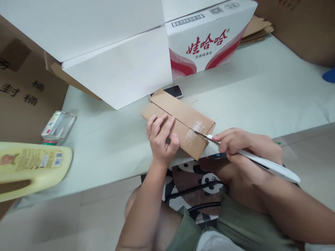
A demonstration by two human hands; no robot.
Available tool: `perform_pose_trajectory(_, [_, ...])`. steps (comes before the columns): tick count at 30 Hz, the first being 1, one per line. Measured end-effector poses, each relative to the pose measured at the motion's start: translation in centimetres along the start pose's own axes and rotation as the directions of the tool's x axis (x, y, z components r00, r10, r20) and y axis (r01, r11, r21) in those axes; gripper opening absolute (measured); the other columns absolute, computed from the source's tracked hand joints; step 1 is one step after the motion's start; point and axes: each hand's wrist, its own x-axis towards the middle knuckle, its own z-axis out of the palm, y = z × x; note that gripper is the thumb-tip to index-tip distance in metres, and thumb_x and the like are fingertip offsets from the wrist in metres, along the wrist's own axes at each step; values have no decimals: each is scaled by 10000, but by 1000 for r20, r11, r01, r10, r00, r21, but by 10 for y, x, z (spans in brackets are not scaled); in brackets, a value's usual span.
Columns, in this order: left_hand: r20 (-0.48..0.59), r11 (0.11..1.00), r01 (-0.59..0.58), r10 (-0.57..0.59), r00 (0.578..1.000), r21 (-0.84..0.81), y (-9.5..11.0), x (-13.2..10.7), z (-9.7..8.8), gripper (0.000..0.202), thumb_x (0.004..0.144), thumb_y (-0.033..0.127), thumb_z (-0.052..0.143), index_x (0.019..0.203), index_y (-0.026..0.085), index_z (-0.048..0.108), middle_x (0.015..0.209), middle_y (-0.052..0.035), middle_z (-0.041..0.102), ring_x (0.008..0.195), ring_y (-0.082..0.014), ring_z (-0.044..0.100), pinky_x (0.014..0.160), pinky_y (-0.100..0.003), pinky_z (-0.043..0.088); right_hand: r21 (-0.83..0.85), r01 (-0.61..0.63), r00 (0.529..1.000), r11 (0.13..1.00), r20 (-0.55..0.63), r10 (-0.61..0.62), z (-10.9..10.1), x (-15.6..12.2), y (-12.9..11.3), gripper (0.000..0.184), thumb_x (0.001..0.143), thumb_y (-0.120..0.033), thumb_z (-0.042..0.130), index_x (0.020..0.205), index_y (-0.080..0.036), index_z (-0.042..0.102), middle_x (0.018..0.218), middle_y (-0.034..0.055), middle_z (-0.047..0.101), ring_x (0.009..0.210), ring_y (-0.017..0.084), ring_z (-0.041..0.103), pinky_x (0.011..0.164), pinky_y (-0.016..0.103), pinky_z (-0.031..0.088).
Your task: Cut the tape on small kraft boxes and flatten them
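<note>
A small flat cardboard box (pixel 180 108) lies slanted near the table's front edge, with a seam along its top and a strip of clear tape (pixel 195 132) across the seam at the right end. My left hand (pixel 163 139) holds the box down, fingers bent over its upper face. In my right hand (pixel 248 148) is a white-handled utility knife (pixel 272 165), gripped with the fingers closed around it. Its blade tip touches the taped seam. A phone (pixel 174 91) lies just behind the box, partly covered by it.
White cartons (pixel 120 66) and a red-and-white water carton (pixel 209 45) stand at the back. On the left are a clear bottle (pixel 59 127), a yellow jug (pixel 57 170) and a large brown carton (pixel 23 94). Folded cardboard (pixel 258 29) lies behind at right.
</note>
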Motion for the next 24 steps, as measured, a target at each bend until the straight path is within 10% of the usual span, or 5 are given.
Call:
perform_pose_trajectory(7, [-26,999,-18,18,1000,-37,-6,-3,-2,481,943,370,437,1316,164,662,1266,-134,711,1276,-303,580,1182,-509,383,86,52,972,995,-235,-31,1,-6,0,163,869,-254,684,725,-283,612,659,5,627,706,233,691,706,436,613])
perform_pose_trajectory(12, [9,996,-14,15,1000,-89,-15,-3,-11,488,983,431,409,1318,172,652,1294,-142,692,1321,-313,559,1195,-506,360,-158,91,708,983,-684,-175,3,-2,44,353,923,-661,560,868,-323,645,784,12,553,682,207,634,586,382,529])
perform_pose_trajectory(15, [14,992,2,0,1000,-129,-26,-5,-17,505,994,486,405,1313,190,661,1307,-138,682,1345,-323,538,1210,-525,334,-304,-121,841,945,-537,-65,4,0,83,471,970,-698,437,948,-285,663,663,-8,547,501,154,524,498,335,418])
perform_pose_trajectory(18, [23,980,52,-48,999,-191,-42,-8,-23,512,973,559,455,1290,225,678,1315,-119,678,1363,-322,529,1219,-527,326,-563,-264,958,783,-248,145,6,5,115,277,940,-467,581,1085,-263,700,880,68,731,754,241,681,680,384,526])
perform_pose_trajectory(24, [68,738,474,-508,859,-480,-65,-12,-37,655,927,735,317,1110,269,738,1311,-96,685,1338,-304,584,1093,-460,483,-789,-295,865,539,20,502,8,13,149,620,859,-147,483,1468,-221,580,1317,179,688,1207,400,628,957,568,532])
